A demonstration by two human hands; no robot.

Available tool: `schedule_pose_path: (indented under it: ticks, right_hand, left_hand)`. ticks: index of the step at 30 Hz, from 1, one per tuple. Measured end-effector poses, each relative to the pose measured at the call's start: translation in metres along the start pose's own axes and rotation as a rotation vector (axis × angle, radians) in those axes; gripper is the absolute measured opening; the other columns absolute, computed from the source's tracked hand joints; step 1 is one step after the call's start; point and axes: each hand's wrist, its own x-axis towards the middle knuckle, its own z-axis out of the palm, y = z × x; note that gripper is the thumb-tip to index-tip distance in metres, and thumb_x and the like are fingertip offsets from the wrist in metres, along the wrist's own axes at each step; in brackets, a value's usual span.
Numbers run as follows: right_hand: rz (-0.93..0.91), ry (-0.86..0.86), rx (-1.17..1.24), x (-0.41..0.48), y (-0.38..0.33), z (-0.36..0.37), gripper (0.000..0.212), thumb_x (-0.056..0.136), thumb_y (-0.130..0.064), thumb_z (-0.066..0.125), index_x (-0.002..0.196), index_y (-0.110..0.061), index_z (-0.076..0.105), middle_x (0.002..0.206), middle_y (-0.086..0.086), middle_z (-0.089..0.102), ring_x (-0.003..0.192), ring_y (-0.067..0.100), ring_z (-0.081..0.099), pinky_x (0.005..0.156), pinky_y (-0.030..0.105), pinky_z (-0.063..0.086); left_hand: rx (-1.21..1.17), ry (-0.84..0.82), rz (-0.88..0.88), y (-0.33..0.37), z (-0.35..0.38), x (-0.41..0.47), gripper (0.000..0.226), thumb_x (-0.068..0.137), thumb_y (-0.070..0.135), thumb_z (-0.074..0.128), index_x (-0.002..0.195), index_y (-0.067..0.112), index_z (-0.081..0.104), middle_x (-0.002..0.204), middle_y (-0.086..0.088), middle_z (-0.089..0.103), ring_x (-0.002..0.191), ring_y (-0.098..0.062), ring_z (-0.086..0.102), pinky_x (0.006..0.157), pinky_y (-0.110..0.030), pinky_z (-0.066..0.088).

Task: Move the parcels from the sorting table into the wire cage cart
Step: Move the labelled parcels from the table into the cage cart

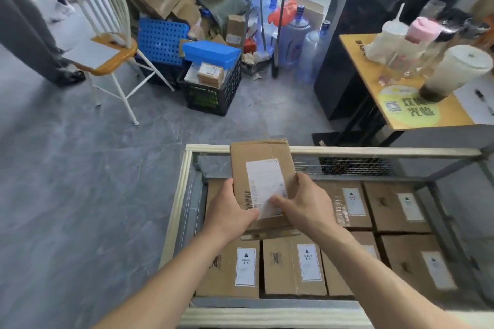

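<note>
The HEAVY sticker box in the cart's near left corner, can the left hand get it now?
Probably not yet: the left hand grips the parcel together with the right hand. The HEAVY box lies uncovered just below, so once free, likely yes.

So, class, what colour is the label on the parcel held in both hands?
The label is white; head view.
</note>
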Motion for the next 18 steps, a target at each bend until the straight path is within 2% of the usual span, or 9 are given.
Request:
schedule_pose_path:
  ticks: [3,8,11,14,18]
  right_hand:
    - [0.034,-0.059,0.002,0.009,0.006,0.048,0.047,0.075,-0.05,0.076,0.105,-0.03,0.046,0.091,-0.017,0.054,0.077,0.001,0.053,0.056,0.019,0.038]
    - [0.089,-0.142,0.005,0.027,0.024,0.124,0.045,0.075,-0.044,0.077,0.101,-0.029,0.044,0.093,-0.013,0.057,0.079,0.006,0.055,0.057,0.022,0.039]
    - [0.109,-0.173,0.001,0.043,0.034,0.168,0.044,0.076,-0.042,0.076,0.102,-0.028,0.043,0.092,-0.014,0.056,0.082,0.009,0.058,0.065,0.028,0.048]
    - [0.128,-0.207,0.017,0.061,0.045,0.209,0.038,0.076,-0.039,0.074,0.101,-0.027,0.048,0.089,-0.014,0.058,0.077,0.002,0.055,0.058,0.026,0.046]
    - [0.125,-0.249,0.064,0.089,0.058,0.26,0.033,0.077,-0.035,0.072,0.095,-0.027,0.046,0.086,-0.013,0.059,0.077,0.004,0.057,0.062,0.029,0.049]
  left_hand:
    - [0.004,-0.018,-0.062,-0.047,0.006,0.017,0.071,0.073,0.029,0.082,0.132,0.029,0.043,0.106,0.017,0.06,0.085,0.006,0.056,0.06,-0.01,0.042]
    - [-0.01,-0.053,-0.169,-0.118,0.024,0.05,0.079,0.074,0.019,0.081,0.14,0.025,0.038,0.109,0.015,0.06,0.092,-0.003,0.061,0.07,-0.021,0.053]
    - [-0.01,-0.062,-0.223,-0.157,0.037,0.072,0.079,0.075,0.014,0.081,0.139,0.025,0.037,0.113,0.012,0.06,0.095,-0.007,0.061,0.065,-0.016,0.048]
    - [-0.002,-0.052,-0.29,-0.192,0.049,0.095,0.079,0.074,0.009,0.079,0.14,0.022,0.038,0.113,0.008,0.062,0.097,-0.013,0.063,0.065,-0.018,0.048]
    - [0.0,-0.037,-0.347,-0.232,0.06,0.131,0.078,0.075,0.003,0.074,0.141,0.019,0.036,0.105,0.008,0.062,0.086,-0.006,0.061,0.057,-0.015,0.044]
